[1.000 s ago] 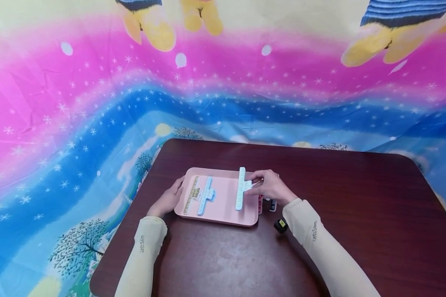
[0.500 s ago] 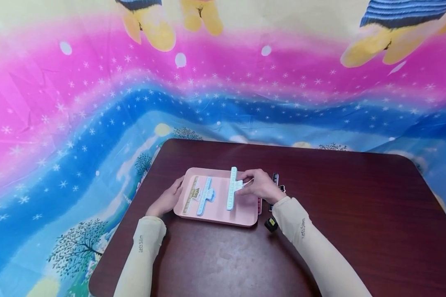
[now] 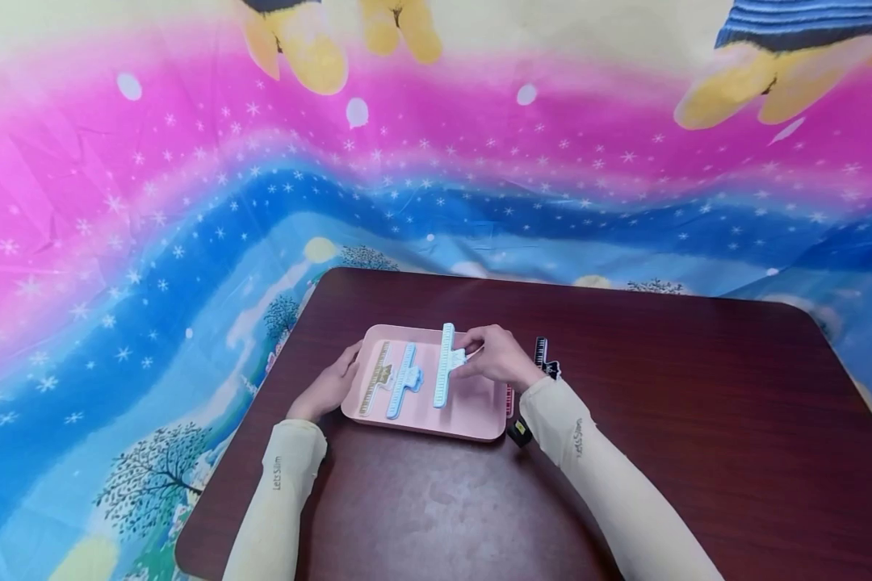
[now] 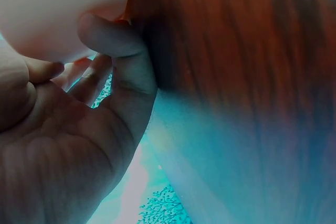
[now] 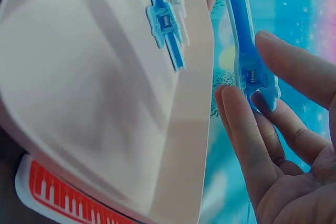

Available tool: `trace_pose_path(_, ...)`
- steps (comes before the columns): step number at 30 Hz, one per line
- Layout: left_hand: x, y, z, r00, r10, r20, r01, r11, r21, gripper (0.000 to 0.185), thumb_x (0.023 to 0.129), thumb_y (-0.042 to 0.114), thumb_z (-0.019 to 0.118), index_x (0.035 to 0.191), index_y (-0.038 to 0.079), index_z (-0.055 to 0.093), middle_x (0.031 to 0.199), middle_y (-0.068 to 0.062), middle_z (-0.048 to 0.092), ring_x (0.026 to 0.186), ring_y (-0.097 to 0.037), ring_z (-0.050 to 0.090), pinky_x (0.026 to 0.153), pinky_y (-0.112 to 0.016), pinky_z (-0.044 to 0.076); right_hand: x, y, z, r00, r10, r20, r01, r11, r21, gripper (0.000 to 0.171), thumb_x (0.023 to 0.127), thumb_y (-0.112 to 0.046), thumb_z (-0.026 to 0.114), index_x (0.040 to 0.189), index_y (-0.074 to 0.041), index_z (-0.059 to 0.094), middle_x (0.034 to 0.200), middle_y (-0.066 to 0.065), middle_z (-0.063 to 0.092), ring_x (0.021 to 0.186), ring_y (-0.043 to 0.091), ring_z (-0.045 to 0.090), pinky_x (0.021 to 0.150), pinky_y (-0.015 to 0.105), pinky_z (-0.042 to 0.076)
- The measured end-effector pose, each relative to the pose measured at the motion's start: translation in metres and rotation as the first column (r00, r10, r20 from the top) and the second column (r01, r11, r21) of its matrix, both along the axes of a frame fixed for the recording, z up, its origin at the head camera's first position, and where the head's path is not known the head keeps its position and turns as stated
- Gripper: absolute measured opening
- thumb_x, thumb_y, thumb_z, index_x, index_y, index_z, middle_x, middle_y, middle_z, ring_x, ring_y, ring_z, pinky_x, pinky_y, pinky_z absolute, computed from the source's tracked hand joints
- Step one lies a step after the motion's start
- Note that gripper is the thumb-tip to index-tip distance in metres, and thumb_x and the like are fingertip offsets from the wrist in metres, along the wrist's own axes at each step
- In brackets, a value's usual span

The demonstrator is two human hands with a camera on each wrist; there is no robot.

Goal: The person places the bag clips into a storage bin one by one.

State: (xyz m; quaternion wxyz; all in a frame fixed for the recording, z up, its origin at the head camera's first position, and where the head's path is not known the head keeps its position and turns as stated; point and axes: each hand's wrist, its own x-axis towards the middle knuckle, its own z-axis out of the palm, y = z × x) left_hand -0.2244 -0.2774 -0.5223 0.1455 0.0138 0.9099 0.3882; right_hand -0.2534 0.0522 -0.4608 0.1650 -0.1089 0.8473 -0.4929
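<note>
My right hand (image 3: pixel 497 357) pinches a pale mint bulldog clip (image 3: pixel 444 367) with a piano-key pattern by its handle. It is held above the pink tray (image 3: pixel 472 413), right of the middle. In the right wrist view the same clip (image 5: pixel 242 30) looks blue between thumb and fingers. Two more keyboard clips lie side by side in the tray's left part, a gold one (image 3: pixel 375 381) and a light blue one (image 3: pixel 403 383). My left hand (image 3: pixel 325 389) grips the tray's left rim. Up close, its thumb (image 4: pixel 113 38) presses the tray's wall, with fingers underneath.
To the right of the tray lie a black keyboard clip (image 3: pixel 542 355) and a red one (image 3: pixel 509 401), partly covered by tray and arm. A small black object with a yellow mark (image 3: pixel 519 432) sits near the right sleeve. A printed cloth (image 3: pixel 436 194) hangs behind the dark table (image 3: pixel 698 420).
My right hand has carried the mint clip leftward, from the tray's right side further over it. The black clip beside the tray has come into view. My left hand stays on the rim.
</note>
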Motion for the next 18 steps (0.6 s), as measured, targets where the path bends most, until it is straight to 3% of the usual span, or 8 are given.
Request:
trace_pose_path(9, -0.003, -0.002, -0.002, 1.0, -0.006, -0.014, 0.006, 1.0, -0.007, 0.057, 0.115, 0.03, 0.031, 0.168, 0.017, 0.016, 0.166, -0.022, 0.032, 0.151, -0.044, 0.034, 0.123, -0.061, 0.027, -0.003, -0.014, 0.0, 0.999, 0.011, -0.039, -0.008, 0.998, 0.068, 0.042, 0.068, -0.01, 0.097, 0.105, -0.007, 0.079, 0.099, 0.006, 0.075, 0.094, 0.019, 0.067, 0.078, 0.028, 0.053)
trace_pose_path(18, -0.002, -0.004, -0.005, 1.0, -0.015, -0.02, 0.015, 1.0, 0.0, 0.056, 0.115, 0.028, 0.032, 0.168, 0.016, 0.017, 0.166, -0.023, 0.033, 0.151, -0.044, 0.034, 0.123, -0.06, 0.027, -0.005, -0.025, -0.003, 0.998, 0.018, -0.063, -0.011, 0.994, 0.113, 0.041, 0.066, -0.013, 0.098, 0.102, -0.008, 0.079, 0.095, 0.003, 0.075, 0.09, 0.016, 0.065, 0.078, 0.028, 0.049)
